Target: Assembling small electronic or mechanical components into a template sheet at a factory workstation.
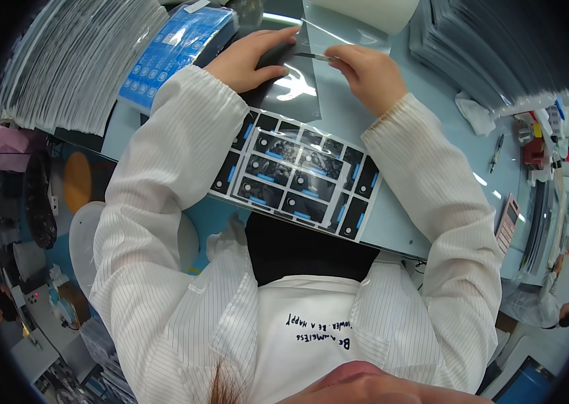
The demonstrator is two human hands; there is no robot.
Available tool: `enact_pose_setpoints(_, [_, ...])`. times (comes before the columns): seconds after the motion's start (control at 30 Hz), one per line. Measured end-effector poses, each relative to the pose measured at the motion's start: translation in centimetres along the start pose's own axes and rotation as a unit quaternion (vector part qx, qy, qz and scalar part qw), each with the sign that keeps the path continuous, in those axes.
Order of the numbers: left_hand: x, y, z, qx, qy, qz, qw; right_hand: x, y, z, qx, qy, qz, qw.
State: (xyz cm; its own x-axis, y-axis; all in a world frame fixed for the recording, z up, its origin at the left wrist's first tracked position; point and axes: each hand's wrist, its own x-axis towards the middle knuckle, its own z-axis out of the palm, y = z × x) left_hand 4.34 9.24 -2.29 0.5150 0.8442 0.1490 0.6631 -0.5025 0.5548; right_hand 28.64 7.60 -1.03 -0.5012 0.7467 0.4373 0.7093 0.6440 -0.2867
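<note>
My left hand (252, 59) lies open with thumb and fingers spread on a glossy, see-through grey film (291, 101) on the table. In my right hand (371, 75) a slim craft knife (317, 56) is pinched, its dark pointed tip directed left toward my left fingertips. Whether the tip touches the film I cannot tell. Between my forearms, at the near table edge, lies a sheet printed with black panels and blue bars (360, 176). A smaller sheet of the same pattern (291, 178) rests on top of it.
A tall stack of plastic-edged sheets (76, 60) stands left, beside blue printed packs (180, 50). Another grey stack (486, 54) rises at the right. A pen (496, 153), a crumpled white wrapper (475, 113) and a pink calculator (507, 222) lie along the right side. Another person (544, 306) sits farther right.
</note>
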Motion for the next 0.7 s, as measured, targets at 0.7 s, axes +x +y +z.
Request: enact_pose_setpoints(0.7, [-1.7,2.3,-1.4,-0.093,0.070,0.005,0.993,-14.4,5.3,-11.4,-0.150,-0.005,0.041,0.988])
